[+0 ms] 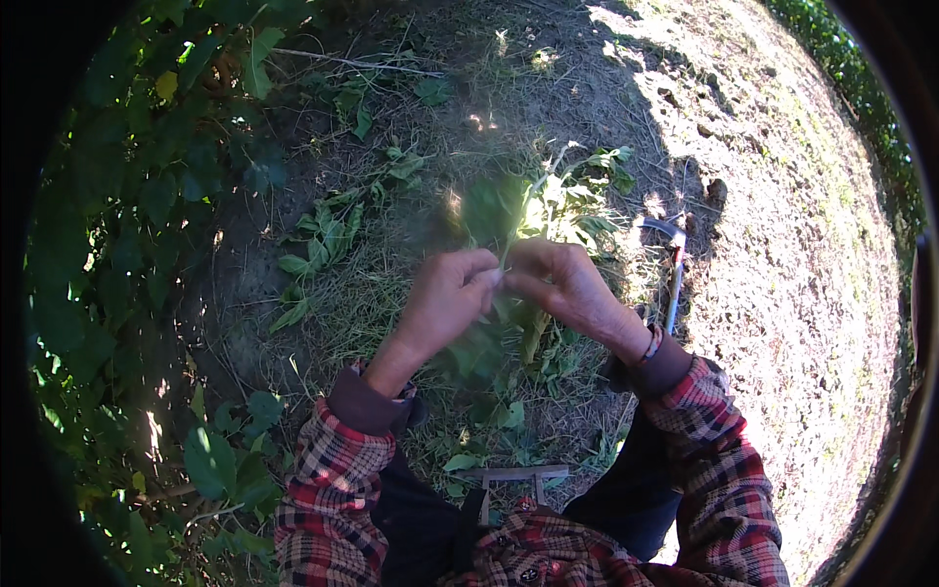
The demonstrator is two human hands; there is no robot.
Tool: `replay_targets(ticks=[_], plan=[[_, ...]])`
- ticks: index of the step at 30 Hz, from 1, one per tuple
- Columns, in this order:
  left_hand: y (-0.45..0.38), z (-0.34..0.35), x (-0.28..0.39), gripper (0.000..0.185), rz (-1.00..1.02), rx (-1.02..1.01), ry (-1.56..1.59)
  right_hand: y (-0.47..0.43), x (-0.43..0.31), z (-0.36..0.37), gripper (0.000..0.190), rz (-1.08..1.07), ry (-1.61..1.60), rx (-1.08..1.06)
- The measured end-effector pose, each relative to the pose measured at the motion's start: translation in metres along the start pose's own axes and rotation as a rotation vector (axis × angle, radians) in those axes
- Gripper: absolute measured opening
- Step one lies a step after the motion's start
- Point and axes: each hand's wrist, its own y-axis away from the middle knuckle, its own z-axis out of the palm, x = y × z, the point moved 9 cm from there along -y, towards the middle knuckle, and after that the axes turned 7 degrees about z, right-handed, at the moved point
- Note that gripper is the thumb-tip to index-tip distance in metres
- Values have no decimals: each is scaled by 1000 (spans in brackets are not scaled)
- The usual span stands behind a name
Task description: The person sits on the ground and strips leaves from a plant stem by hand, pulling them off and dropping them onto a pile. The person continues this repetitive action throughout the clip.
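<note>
My left hand [449,293] and my right hand [568,286] meet in front of me, fingertips almost touching. Both pinch a thin pale green stem [522,213] that rises between them and leans up to the right. Broad green leaves [488,209] near my left fingers are blurred. Behind my right hand lies a sunlit heap of wilted leafy cuttings [587,209] on the ground; part of it is hidden by the hand. A yellowish leaf or stalk [535,337] hangs or lies just below the fingers.
A sickle [676,264] with a curved blade lies to the right, beyond my right wrist. Leafy cut shoots [326,238] lie on dry grass at left. Dense foliage [161,161] lines the left side. A wooden frame [521,473] stands between my legs. Sunlit rough soil [785,279] spreads at right.
</note>
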Motion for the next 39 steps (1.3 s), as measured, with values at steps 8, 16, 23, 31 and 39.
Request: replay_targets(ticks=[8, 16, 23, 31, 39], plan=[[0, 5, -13, 14, -86, 7, 111, 3, -12, 0, 10, -139, 236, 78], [7, -7, -12, 17, -139, -50, 472, -13, 23, -60, 3, 17, 524, 361], [5, -22, -17, 17, -155, 11, 669, -24, 49, -40, 27, 141, 20, 211], [7, 11, -13, 24, -120, -197, 571, -23, 39, -5, 53, 276, -619, -37], [15, 27, -1, 34, -126, -327, 499, -30, 64, 4, 58, 278, -1014, -110]])
